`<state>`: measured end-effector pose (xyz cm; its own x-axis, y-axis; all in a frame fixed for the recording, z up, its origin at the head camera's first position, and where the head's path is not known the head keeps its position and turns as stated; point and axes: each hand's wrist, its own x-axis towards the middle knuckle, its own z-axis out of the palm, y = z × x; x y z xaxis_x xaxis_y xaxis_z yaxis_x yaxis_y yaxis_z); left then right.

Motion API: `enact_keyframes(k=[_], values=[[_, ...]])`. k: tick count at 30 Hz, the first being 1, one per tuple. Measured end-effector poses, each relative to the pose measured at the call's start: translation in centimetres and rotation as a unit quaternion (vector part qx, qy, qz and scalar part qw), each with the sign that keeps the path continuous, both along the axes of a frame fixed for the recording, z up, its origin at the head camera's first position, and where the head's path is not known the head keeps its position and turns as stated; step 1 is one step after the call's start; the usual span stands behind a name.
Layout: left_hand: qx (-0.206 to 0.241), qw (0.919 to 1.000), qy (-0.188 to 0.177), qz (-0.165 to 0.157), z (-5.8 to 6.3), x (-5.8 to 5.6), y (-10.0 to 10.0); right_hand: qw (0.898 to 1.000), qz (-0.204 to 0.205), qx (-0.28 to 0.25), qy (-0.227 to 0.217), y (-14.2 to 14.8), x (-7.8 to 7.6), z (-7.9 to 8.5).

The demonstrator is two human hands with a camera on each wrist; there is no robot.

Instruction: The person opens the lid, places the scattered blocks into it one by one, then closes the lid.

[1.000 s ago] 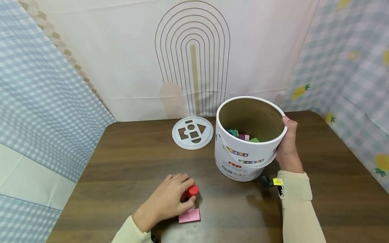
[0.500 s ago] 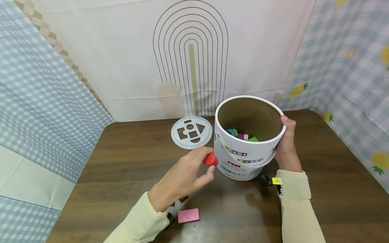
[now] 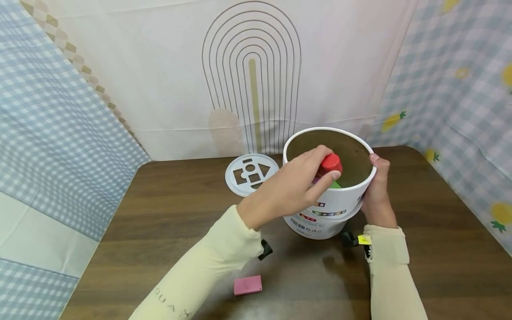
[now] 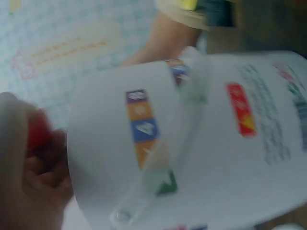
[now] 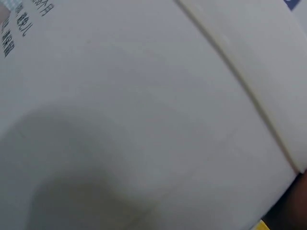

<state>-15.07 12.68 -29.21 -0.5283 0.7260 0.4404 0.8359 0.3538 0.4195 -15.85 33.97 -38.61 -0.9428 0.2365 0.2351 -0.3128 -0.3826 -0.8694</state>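
My left hand is over the mouth of a white bucket, pinching a red cylindrical block between thumb and fingers. The left wrist view, blurred, shows the same red block beside the bucket's printed side. On the bucket's right side, my right hand grips the rim, thumb on top. Inside the bucket a green block shows below the left hand; other contents are mostly hidden. White bucket wall fills the right wrist view.
A pink rectangular block lies on the brown table near the front. A pale lid with shaped cutouts lies left of the bucket, partly covered by the left hand. Patterned cloth hangs behind and at the sides.
My left hand has picked up the red block from the table near the pink block and carried it up and right to the bucket's mouth. The right hand has kept its grip.
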Motion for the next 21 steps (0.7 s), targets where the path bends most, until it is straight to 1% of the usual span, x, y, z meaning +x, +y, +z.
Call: enact_keyframes(k=[2,3,4,6,7,8,9,10,11,13,14,15,16,18,19,21], values=[[-0.052,0.998,-0.028,0.023,0.3,-0.6,0.7,1.0,-0.001,0.003,0.0,0.0,0.0,0.0],[-0.081,0.9956,-0.032,0.036,0.4,-1.0,1.1,1.0,-0.001,0.005,0.0,0.0,0.0,0.0],[-0.112,0.9919,-0.033,0.05,0.5,-1.3,1.5,1.0,-0.002,0.007,-0.001,-0.1,0.0,0.0],[-0.177,0.9806,-0.042,0.071,0.7,-1.9,2.3,1.0,0.002,0.003,-0.001,-0.1,0.0,-0.1],[-0.202,0.9751,-0.053,0.074,0.8,-2.2,2.6,1.0,0.006,0.004,0.0,-0.1,0.0,0.0],[-0.224,0.9698,-0.07,0.068,1.0,-2.6,3.0,1.0,0.009,0.005,0.0,-0.2,0.0,0.0],[-0.248,0.9631,-0.091,0.053,1.2,-3.1,3.3,1.0,0.011,0.005,-0.001,-0.2,-0.1,0.0],[-0.273,0.9543,-0.116,0.033,1.4,-3.6,3.5,1.0,0.011,0.006,-0.001,-0.2,-0.1,0.0],[-0.297,0.9439,-0.143,0.012,1.5,-4.1,3.8,1.0,0.011,0.005,-0.001,-0.2,-0.1,0.0],[-0.343,0.919,-0.193,-0.024,1.6,-5.2,4.3,1.0,0.005,0.006,-0.001,-0.2,0.0,-0.1],[-0.365,0.9053,-0.214,-0.039,1.6,-5.7,4.5,1.0,0.001,0.004,0.0,-0.2,-0.1,-0.1],[-0.387,0.8921,-0.227,-0.049,1.6,-6.1,4.8,1.0,-0.003,0.003,0.001,-0.2,0.0,-0.2],[-0.409,0.8799,-0.236,-0.052,1.5,-6.5,5.0,1.0,-0.007,0.003,0.002,-0.1,0.0,-0.2],[-0.441,0.863,-0.242,-0.041,1.2,-7.0,5.4,1.0,-0.007,0.003,0.005,-0.1,0.0,-0.3],[-0.457,0.8577,-0.232,-0.033,1.2,-7.2,5.5,1.0,-0.005,0.004,0.006,0.0,0.0,-0.3],[-0.491,0.8466,-0.206,-0.004,1.1,-7.4,5.7,1.0,-0.003,0.011,0.011,0.0,-0.1,-0.3]])
